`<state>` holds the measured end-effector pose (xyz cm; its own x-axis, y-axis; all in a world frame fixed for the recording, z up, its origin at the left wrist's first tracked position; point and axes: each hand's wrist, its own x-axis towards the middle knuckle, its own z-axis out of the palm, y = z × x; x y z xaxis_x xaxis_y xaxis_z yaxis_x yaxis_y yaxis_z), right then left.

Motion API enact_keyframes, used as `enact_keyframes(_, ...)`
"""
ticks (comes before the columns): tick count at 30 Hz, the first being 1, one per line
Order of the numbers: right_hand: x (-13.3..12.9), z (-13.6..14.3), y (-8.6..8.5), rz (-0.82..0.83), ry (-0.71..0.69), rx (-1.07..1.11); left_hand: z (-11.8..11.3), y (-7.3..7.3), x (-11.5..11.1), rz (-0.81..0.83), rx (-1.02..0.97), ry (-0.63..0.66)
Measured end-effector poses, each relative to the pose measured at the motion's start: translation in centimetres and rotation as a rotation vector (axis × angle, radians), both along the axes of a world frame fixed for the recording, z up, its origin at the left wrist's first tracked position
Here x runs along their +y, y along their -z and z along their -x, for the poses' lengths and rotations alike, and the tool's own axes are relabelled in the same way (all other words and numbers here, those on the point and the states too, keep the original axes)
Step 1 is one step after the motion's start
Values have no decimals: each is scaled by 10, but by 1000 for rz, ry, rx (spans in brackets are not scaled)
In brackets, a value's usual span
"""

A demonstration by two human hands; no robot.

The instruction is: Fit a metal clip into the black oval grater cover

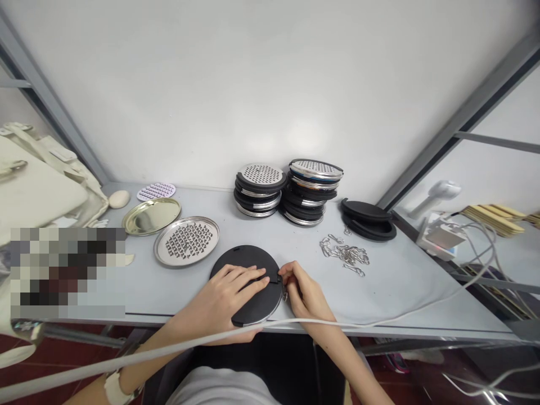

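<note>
A round black disc-shaped case (257, 301) lies at the table's front edge, a shiny metal rim showing along its lower right. My left hand (236, 292) rests across its top with fingers spread flat. At the right edge of the case, my right hand (299, 284) pinches a small metal clip (286, 293), mostly hidden by the fingers. A heap of similar metal clips with short chains (348, 254) lies to the right. To the left are a round grater plate (188, 241) and a gold-coloured round tray (152, 216).
Two stacks of graters in black holders, the left stack (259, 191) and the right stack (310, 194), stand near the wall. Black holders (368, 220) sit at the right. A white cable (371, 324) crosses the front edge. A pale bag (37, 180) is at far left.
</note>
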<state>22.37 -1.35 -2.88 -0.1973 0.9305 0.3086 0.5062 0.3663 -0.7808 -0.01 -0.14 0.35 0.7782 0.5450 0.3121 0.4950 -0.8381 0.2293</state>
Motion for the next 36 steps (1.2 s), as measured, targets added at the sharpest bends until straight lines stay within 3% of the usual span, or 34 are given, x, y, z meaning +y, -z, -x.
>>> enact_keyframes(9, -1, 1, 0, 0, 34, -88, 0, 0, 0, 9, -7, 2)
enact_keyframes(18, 0, 5, -2, -132, 171, -290, 0, 0, -1, -2, -14, -10)
enact_keyframes(24, 6, 1, 12, -159, 234, -324, -1, -1, -1, 1, -13, -8)
enact_keyframes(29, 9, -2, 26, -226, 413, -314, -1, -1, 0, -2, -16, 4)
enact_keyframes(33, 6, -6, 25, -206, 517, -365, 0, 0, 1, 7, -16, 7)
enact_keyframes(36, 5, -10, 22, -172, 491, -339, 0, 1, 1, 11, -7, 0)
